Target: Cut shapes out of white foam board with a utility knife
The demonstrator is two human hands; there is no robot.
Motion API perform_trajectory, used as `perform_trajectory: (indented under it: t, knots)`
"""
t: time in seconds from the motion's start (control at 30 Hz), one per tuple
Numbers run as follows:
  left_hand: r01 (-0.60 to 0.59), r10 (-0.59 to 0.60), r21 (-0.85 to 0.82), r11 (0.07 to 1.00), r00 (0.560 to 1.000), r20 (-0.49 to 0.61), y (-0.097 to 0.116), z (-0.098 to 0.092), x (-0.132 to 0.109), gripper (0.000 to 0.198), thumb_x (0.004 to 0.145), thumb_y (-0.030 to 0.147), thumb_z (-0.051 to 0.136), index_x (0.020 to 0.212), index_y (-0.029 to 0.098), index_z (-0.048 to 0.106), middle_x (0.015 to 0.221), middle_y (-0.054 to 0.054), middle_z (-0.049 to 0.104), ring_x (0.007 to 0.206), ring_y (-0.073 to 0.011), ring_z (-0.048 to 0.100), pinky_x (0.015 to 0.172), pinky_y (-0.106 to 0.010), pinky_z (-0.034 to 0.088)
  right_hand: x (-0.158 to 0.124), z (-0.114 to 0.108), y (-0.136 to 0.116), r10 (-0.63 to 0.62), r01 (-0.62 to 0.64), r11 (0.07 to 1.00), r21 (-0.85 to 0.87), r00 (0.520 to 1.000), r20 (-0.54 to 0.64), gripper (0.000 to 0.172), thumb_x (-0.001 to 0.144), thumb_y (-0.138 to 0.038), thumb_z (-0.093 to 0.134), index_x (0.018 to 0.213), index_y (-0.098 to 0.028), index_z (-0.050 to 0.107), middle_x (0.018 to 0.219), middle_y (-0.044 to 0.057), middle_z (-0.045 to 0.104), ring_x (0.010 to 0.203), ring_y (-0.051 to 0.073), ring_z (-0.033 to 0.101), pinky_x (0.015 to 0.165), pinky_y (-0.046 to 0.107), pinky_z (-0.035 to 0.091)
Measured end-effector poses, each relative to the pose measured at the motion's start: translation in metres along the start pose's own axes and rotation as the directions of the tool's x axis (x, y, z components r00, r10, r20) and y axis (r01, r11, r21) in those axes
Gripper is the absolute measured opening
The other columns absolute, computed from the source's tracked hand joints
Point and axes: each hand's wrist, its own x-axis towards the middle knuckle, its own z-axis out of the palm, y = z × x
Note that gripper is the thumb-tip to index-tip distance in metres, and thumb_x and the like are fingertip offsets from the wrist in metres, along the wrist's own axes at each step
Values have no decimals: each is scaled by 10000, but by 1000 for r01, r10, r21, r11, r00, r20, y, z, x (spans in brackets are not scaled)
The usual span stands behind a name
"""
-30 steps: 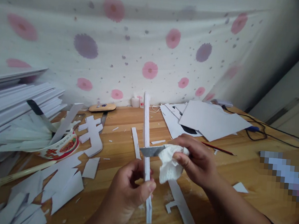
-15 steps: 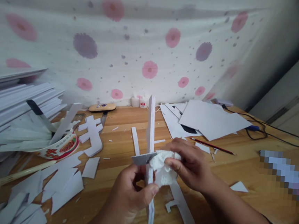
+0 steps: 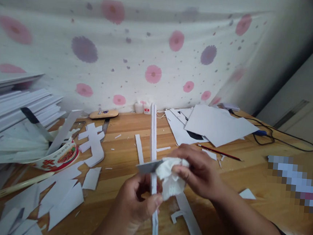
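Observation:
My left hand grips a long, narrow white strip, which looks layered and is held on edge, pointing away from me. In my right hand is a crumpled white tissue, wrapped round one end of a flat grey blade. The blade lies across the strip just beyond my left thumb. Its wrapped end is hidden by the tissue. Under my hands, a white cut piece with a hook-shaped end rests on the wooden table.
A printed paper bowl holding white strips stands left, by stacked white sheets. White offcuts lie at front left. Large white sheets, a red pencil and a black cable are at right. An orange case lies at the back.
The view has shifted slightly. The far end of the strip has tilted a little to the left and shows more of its layered edge. Both hands keep their grip.

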Motion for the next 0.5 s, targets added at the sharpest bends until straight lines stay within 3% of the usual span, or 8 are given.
perform_trajectory:
  t: [0.13, 0.23, 0.5]
  knots:
    - [-80, 79, -43, 996, 997, -23, 0, -6, 0, 285, 661, 397, 743, 820, 180, 648, 721, 5, 593, 661, -143, 528, 607, -255, 471, -2, 16, -7, -23, 21, 1000, 17, 992, 126, 181, 929, -308, 539, 982, -163, 635, 751, 34, 624, 675, 137, 549, 607, 259, 430]
    - [-107, 108, 6, 994, 993, -53, -1, -9, 0, 278, 674, 397, 747, 815, 180, 647, 729, 9, 596, 679, -144, 526, 628, -252, 456, -3, 20, -8, -36, 36, 999, 3, 990, 134, 171, 925, -291, 547, 999, -163, 632, 757, 39, 623, 684, 142, 546, 607, 259, 428]
    - [-103, 103, 19, 995, 995, 7, -1, -5, 0, 285, 675, 346, 724, 907, 193, 663, 775, -7, 636, 683, -150, 550, 654, -273, 484, 0, 11, -8, -23, 21, 1000, 23, 995, 95, 165, 916, -278, 560, 962, -139, 637, 742, 28, 607, 666, 122, 538, 599, 247, 415]
